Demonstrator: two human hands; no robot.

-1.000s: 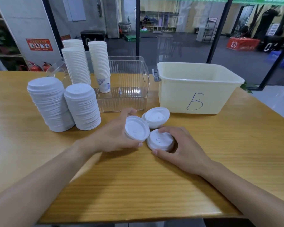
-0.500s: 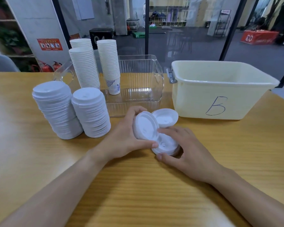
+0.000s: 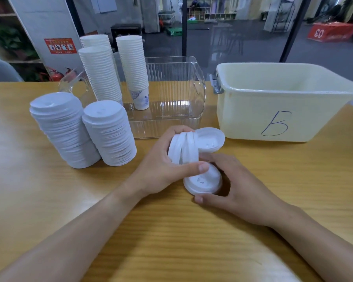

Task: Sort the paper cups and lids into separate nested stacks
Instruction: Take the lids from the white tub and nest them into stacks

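On the wooden table [image 3: 49,200], two lid stacks [image 3: 108,133] stand left of the fingers. The left hand [image 3: 161,165] grips a tilted lid [image 3: 182,148] edgewise; the right hand [image 3: 238,190] curls around another lid [image 3: 202,182] lying flat beneath it.

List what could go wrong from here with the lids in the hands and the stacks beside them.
1. The left hand holds a tilted lid over the lid on the table that the right hand steadies; it may seat crooked.
2. The leaning lid stacks stand close by the left hand; a nudge might topple them.
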